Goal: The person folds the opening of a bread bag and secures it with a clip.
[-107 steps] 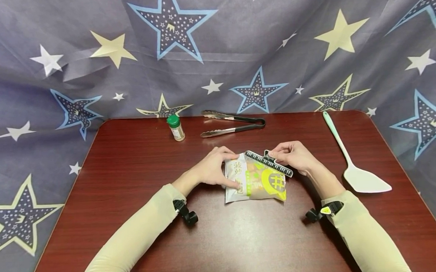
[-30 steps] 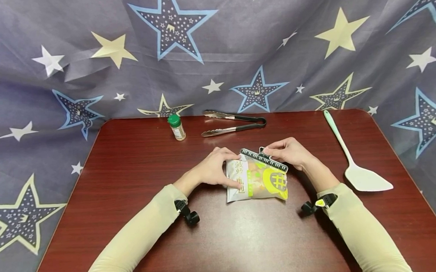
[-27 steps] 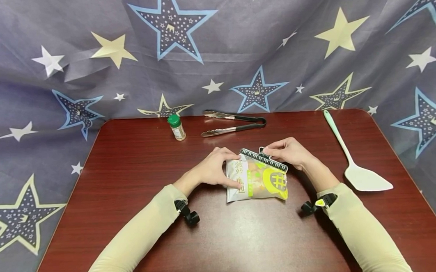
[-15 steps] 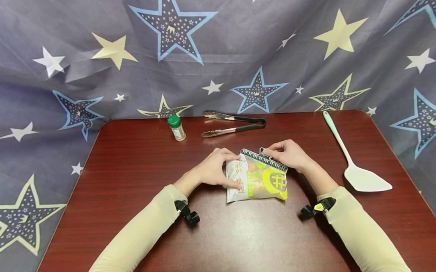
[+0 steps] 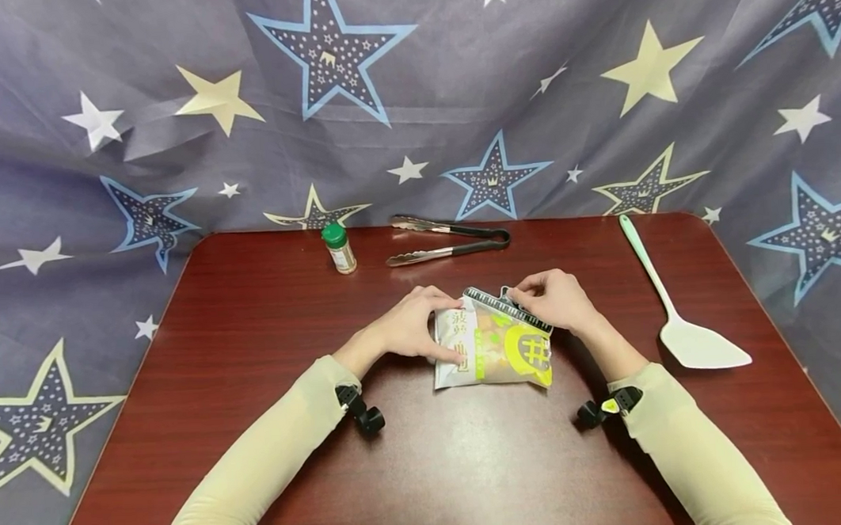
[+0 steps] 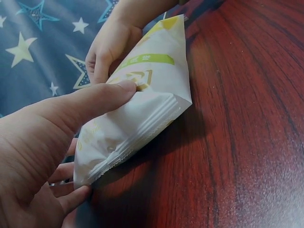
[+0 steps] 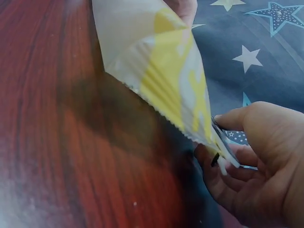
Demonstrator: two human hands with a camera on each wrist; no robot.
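Observation:
A snack bag [image 5: 493, 354], white at the left and yellow-green at the right, lies in the middle of the table. My left hand [image 5: 417, 324] grips its left end, the thumb on the printed front and the fingers behind, as the left wrist view of the bag [image 6: 156, 78] shows. Along the bag's upper right edge sits a long black-and-white clip [image 5: 492, 303] with a piano-key pattern, slanting down to the right. My right hand [image 5: 556, 301] pinches the clip by its handle, partly hiding it. In the right wrist view the clip [image 7: 227, 146] has the bag's edge between its two bars.
Behind the bag lie open tongs [image 5: 455, 250] with black handles. A green-capped seasoning bottle [image 5: 339, 248] stands to their left. At the right is a white spatula [image 5: 703, 343] with a pale green handle. A star-patterned cloth [image 5: 412, 96] hangs behind the table.
Since the oldest frame, my right hand has moved the clip slightly left and up along the bag's edge. Lately the hand has rolled over the clip a little. The left hand keeps its hold.

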